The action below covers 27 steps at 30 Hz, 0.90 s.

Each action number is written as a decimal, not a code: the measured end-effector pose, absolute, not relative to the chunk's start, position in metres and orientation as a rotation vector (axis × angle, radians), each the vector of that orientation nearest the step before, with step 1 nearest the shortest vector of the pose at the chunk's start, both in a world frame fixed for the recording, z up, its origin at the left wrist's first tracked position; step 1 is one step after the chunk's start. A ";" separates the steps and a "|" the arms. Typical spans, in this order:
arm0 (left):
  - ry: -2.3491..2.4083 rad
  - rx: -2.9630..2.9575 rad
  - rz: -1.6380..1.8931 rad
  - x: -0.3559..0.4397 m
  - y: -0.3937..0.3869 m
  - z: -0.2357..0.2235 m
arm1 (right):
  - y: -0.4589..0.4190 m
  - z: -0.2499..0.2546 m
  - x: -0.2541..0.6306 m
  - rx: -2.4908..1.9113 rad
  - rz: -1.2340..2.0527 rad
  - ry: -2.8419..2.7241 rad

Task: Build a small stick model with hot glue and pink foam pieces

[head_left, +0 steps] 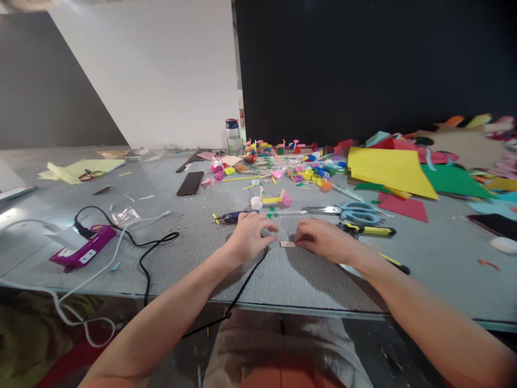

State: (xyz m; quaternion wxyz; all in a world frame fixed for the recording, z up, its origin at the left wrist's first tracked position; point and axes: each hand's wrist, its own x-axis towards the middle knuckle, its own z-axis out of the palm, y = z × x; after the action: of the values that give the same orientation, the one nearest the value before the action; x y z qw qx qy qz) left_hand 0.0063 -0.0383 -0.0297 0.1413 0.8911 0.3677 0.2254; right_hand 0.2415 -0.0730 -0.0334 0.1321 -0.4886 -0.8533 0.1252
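Observation:
My left hand (252, 235) hovers over the table with thumb and fingers apart, holding nothing visible. Just behind it lies a dark blue glue gun (232, 217), partly covered by the hand, its black cord running down toward the table edge. My right hand (323, 238) is curled, its fingertips at the right end of a short pale wooden strip (288, 244). That strip is low at the tabletop, between both hands. Beyond them stands a small assembly of a yellow stick (272, 200), a white cap (256, 203) and a pink disc (286, 199).
Scissors (359, 213) and yellow-black pliers (375, 230) lie right of centre. Coloured paper (391, 170) is piled farther right. Bottle caps and sticks spread at the back near a bottle (233, 137). A phone (190, 183) and purple power strip (84, 248) are left.

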 end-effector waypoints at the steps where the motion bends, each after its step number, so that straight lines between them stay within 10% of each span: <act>1: 1.069 2.570 0.653 0.006 -0.038 -0.030 | -0.073 -0.034 0.241 -1.421 0.359 -2.476; 27: 1.034 2.610 0.674 0.009 -0.040 -0.032 | -0.071 -0.039 0.239 -1.380 0.218 -2.502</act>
State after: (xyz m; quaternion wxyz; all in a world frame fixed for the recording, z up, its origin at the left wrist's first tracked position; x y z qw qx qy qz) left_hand 0.0089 -0.0396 -0.0317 0.1269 0.8967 0.3553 0.2315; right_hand 0.2392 -0.0712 -0.0388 0.1374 -0.4769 -0.8649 0.0755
